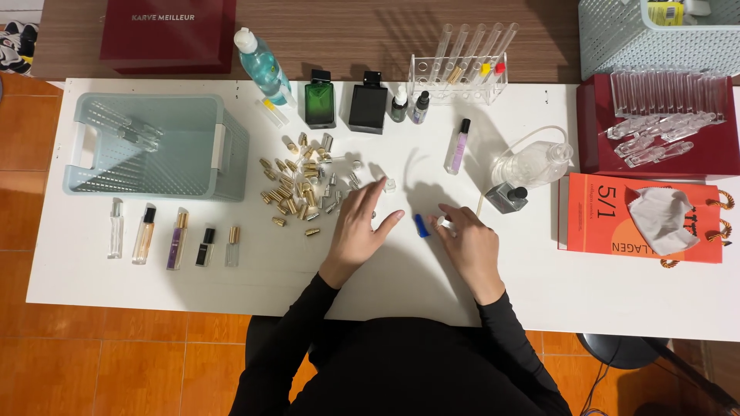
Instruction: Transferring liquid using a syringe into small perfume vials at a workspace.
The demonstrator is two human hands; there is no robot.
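My left hand [361, 225] rests on the white table [231, 285] with fingers spread, reaching toward a small clear cap [390, 185] at the edge of a pile of gold and silver caps [301, 185]. My right hand [466, 243] pinches a small clear vial [445, 223] at its fingertips. A small blue piece [421, 225] lies between the two hands.
A pale blue basket [154, 146] stands at the left, with several slim spray bottles [173, 240] in a row below it. Green [320, 100] and black [368, 104] perfume bottles, a test-tube rack [462, 73], a clear flask [536, 163] and an orange bag [609, 219] surround the work area.
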